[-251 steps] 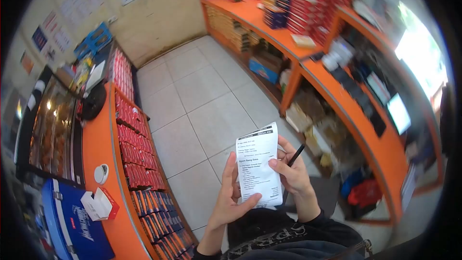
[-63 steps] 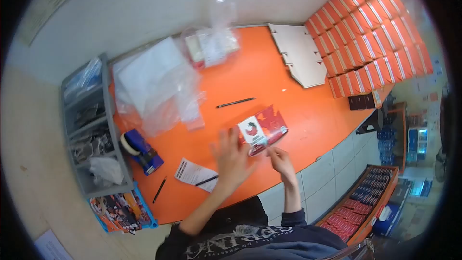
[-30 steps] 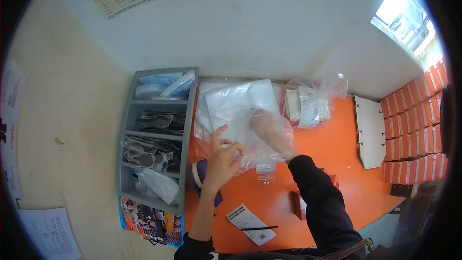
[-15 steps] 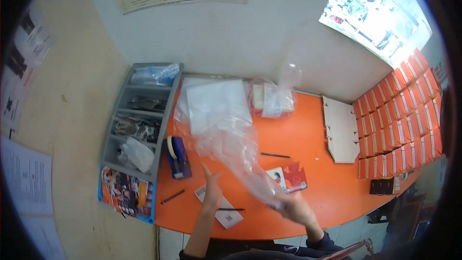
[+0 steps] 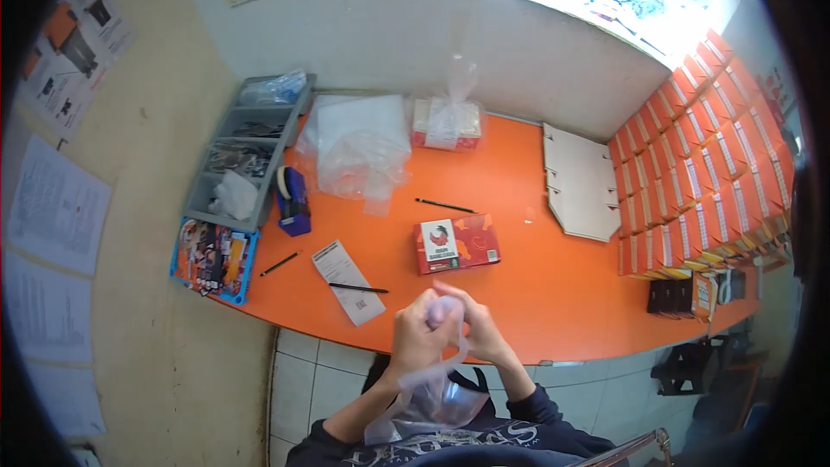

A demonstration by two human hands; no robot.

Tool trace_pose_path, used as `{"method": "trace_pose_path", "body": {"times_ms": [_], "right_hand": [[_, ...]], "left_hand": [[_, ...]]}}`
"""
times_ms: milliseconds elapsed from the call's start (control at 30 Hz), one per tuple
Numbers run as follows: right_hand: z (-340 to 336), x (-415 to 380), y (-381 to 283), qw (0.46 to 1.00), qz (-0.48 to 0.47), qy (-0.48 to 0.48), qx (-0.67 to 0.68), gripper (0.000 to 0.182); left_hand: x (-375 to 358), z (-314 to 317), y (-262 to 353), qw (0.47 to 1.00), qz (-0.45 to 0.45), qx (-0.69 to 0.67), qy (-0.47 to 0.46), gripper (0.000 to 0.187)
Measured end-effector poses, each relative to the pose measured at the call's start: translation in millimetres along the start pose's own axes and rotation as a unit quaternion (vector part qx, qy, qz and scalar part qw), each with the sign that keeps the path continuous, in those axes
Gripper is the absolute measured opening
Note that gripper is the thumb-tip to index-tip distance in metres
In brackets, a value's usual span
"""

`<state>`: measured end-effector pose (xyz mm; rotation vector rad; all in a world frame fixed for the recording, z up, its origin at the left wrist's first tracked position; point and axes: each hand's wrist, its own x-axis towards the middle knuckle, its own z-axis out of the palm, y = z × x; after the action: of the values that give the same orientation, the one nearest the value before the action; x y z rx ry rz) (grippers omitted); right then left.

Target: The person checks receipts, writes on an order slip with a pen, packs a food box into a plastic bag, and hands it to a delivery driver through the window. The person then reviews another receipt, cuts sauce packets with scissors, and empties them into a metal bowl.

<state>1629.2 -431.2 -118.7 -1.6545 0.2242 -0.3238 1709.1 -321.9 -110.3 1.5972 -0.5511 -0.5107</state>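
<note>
A clear plastic bag (image 5: 441, 402) hangs down in front of the body, its upper part bunched between both hands. My left hand (image 5: 417, 335) is closed around the gathered plastic. Close against it, my right hand (image 5: 477, 329) is closed on the same bag, fingers partly hidden. Just beyond the hands stands a red box with a white label (image 5: 471, 246). To the left, a white printed slip (image 5: 356, 301) lies on the table with a black pen (image 5: 358, 288) across it.
On the orange table (image 5: 536, 311) are a blue tape dispenser (image 5: 292, 201), a stack of plastic bags (image 5: 359, 134) and a bagged box (image 5: 447, 125). A grey compartment tray (image 5: 259, 151) lines the left. Flat cardboard (image 5: 577, 182) and stacked orange boxes (image 5: 705, 164) stand right.
The plastic bag was pulled from the stack's side toward my body, and both hands came together on it. My left hand, previously spread over the table, is now closed. The view has shifted.
</note>
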Motion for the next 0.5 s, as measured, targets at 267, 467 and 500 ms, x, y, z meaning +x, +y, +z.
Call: {"method": "trace_pose_path", "body": {"times_ms": [267,467,500], "right_hand": [[-17,-26,63,0.958,0.197,-0.092,0.186,0.018],[22,-52,74,0.935,0.169,-0.161,0.268,0.024],[16,-59,68,0.927,0.234,-0.187,0.228,0.022]], "left_hand": [[-30,-73,-25,0.965,-0.132,0.227,0.007,0.033],[-64,-94,-56,0.962,-0.23,-0.097,-0.112,0.024],[-73,-98,-55,0.969,-0.227,0.025,-0.09,0.019]]}}
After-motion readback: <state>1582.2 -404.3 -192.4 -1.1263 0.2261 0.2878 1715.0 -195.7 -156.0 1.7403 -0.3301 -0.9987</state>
